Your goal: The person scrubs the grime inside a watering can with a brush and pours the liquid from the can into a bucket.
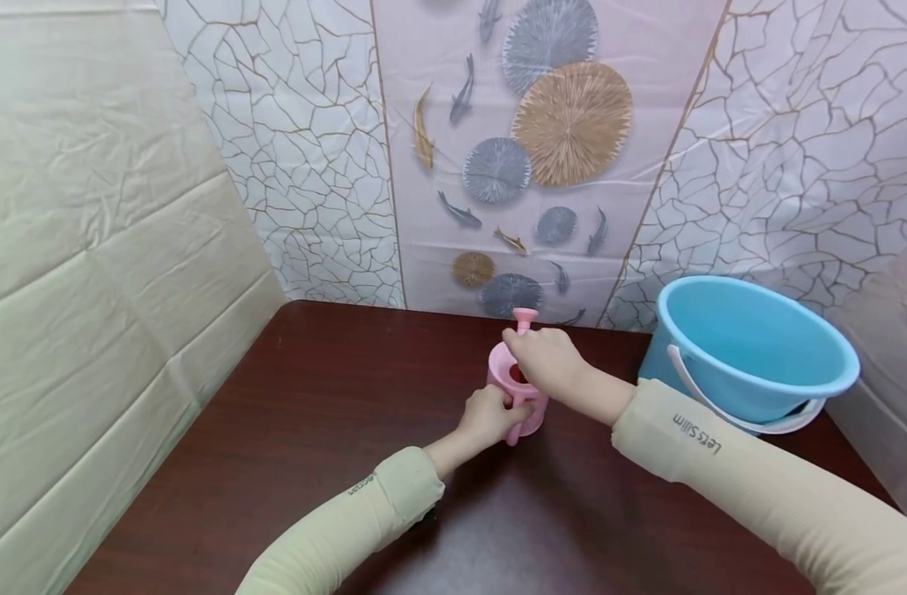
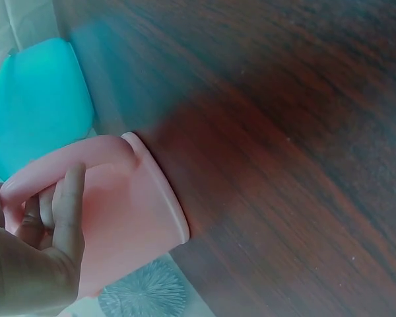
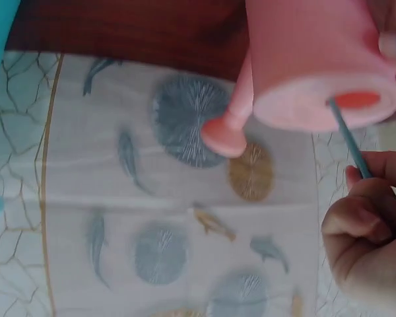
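A pink watering can (image 1: 536,420) stands upright on the dark wooden table (image 1: 349,397), its spout head (image 3: 224,137) towards the back wall. My left hand (image 1: 489,417) grips the can's handle (image 2: 86,157), with fingers through the loop. Above the can's top, my right hand (image 1: 548,361) pinches a thin teal stick (image 3: 350,142). The stick's far end reaches the edge of the top opening (image 3: 360,100), where red shows inside. In the head view the right hand hides the stick and part of the can.
A light blue bucket (image 1: 728,393) with a white handle (image 1: 695,388) stands at the right of the table, close to the right forearm. A patterned cloth wall (image 1: 453,231) rises along the back edge, and a cream cloth (image 1: 89,248) hangs on the left.
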Motion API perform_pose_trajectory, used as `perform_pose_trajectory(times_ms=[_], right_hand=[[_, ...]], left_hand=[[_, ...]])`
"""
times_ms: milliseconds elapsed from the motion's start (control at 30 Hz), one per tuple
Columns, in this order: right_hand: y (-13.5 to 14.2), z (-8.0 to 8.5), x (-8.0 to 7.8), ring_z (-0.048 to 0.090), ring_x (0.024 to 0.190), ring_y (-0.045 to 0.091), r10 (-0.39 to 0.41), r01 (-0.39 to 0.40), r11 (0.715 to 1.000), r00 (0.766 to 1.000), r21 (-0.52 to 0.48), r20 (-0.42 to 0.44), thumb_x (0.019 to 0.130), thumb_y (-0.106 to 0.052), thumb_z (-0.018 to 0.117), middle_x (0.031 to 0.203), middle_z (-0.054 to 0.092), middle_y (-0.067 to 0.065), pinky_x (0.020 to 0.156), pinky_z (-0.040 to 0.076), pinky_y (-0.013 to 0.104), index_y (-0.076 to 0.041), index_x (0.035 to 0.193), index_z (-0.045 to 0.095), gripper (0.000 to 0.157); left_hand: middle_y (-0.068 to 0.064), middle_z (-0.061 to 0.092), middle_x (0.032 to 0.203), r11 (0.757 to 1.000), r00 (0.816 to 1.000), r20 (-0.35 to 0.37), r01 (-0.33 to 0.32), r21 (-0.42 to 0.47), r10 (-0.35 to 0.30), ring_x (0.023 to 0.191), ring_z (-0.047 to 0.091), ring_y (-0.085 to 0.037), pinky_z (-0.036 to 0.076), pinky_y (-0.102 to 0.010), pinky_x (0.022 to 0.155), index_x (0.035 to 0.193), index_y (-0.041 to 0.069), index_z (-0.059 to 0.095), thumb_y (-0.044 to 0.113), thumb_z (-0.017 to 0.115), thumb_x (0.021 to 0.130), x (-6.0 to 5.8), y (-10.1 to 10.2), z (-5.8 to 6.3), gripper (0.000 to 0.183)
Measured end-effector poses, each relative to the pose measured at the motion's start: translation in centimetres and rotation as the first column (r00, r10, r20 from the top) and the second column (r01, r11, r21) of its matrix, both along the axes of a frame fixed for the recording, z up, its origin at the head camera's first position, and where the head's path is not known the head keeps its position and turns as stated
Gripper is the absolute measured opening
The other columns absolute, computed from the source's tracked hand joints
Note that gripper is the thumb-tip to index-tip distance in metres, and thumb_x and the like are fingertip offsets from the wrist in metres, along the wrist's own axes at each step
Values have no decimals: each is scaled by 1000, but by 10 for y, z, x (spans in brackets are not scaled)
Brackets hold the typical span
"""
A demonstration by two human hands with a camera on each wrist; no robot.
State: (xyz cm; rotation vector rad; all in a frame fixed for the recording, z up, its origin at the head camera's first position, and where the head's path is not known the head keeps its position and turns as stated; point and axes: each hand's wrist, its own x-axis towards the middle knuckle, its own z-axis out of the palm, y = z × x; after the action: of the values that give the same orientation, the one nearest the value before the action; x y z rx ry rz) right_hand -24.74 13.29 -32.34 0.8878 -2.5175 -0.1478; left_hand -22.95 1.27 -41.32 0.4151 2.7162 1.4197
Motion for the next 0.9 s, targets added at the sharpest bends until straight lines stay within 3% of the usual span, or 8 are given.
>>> perform_pose_trajectory(times_ms=[100, 167, 267, 367, 467, 667, 767, 900], right_hand=[[-1, 13, -4, 45, 41, 21, -15, 18, 999, 997, -45, 73, 76, 5, 59, 52, 46, 6, 40, 43, 36, -3, 80, 48, 14], [1, 20, -7, 52, 47, 25, -27, 40, 997, 985, -72, 170, 81, 3, 54, 59, 55, 10, 44, 45, 38, 0, 86, 51, 6], [8, 26, -15, 58, 56, 26, -56, 88, 993, 943, -84, 329, 89, -1, 51, 70, 61, 14, 49, 45, 36, 3, 94, 53, 6], [13, 26, -21, 58, 60, 24, -103, 134, 990, 914, -51, 393, 92, -6, 53, 71, 61, 13, 50, 42, 33, 1, 102, 53, 13], [10, 22, -23, 54, 54, 24, -134, 137, 990, 933, 14, 333, 89, -6, 56, 63, 56, 8, 46, 43, 35, -3, 95, 54, 7], [-4, 3, -10, 51, 48, 24, -102, 89, 991, 987, 98, 125, 72, 2, 67, 55, 51, 6, 46, 47, 37, -4, 84, 54, 19], [-4, -10, -6, 48, 44, 21, -78, 74, 994, 996, 80, 48, 72, 3, 67, 51, 49, 3, 44, 45, 35, -4, 82, 53, 18], [-5, -18, -3, 47, 43, 21, -67, 67, 996, 998, 58, 11, 72, 2, 67, 51, 51, 3, 43, 45, 35, -4, 79, 53, 17]], left_hand=[[7, 39, 40, 1000, 1000, -12, -4, -14, 4, 37, 36, -3, 25, -18, 38, 48, 12, 46, 31, 65, 85, -1, -1, 0, 46], [7, 39, 39, 1000, 1000, -19, -5, -22, 4, 38, 37, -3, 25, -18, 39, 46, 12, 46, 32, 65, 85, -1, -1, 0, 47], [7, 41, 39, 999, 1000, -20, -13, -36, 12, 39, 38, -3, 26, -18, 40, 45, 12, 48, 32, 65, 84, -1, 0, -1, 47], [7, 42, 39, 999, 1000, -6, -21, -47, 21, 40, 39, -4, 27, -18, 40, 46, 11, 50, 34, 66, 84, 0, 1, -1, 47], [6, 42, 39, 999, 1000, 0, -21, -40, 21, 40, 39, -4, 27, -18, 40, 47, 11, 49, 33, 66, 84, 1, 1, 0, 47], [7, 37, 40, 1000, 999, -43, -20, -23, 19, 38, 35, -3, 25, -18, 39, 47, 11, 46, 30, 66, 85, 2, 2, 1, 46], [8, 35, 40, 999, 999, -48, -25, -24, 24, 38, 34, -3, 25, -17, 38, 48, 12, 45, 31, 66, 85, 2, 2, 1, 47], [7, 36, 40, 1000, 999, -48, -18, -14, 17, 37, 35, -4, 25, -18, 38, 48, 11, 45, 31, 66, 85, 2, 1, 1, 47]])
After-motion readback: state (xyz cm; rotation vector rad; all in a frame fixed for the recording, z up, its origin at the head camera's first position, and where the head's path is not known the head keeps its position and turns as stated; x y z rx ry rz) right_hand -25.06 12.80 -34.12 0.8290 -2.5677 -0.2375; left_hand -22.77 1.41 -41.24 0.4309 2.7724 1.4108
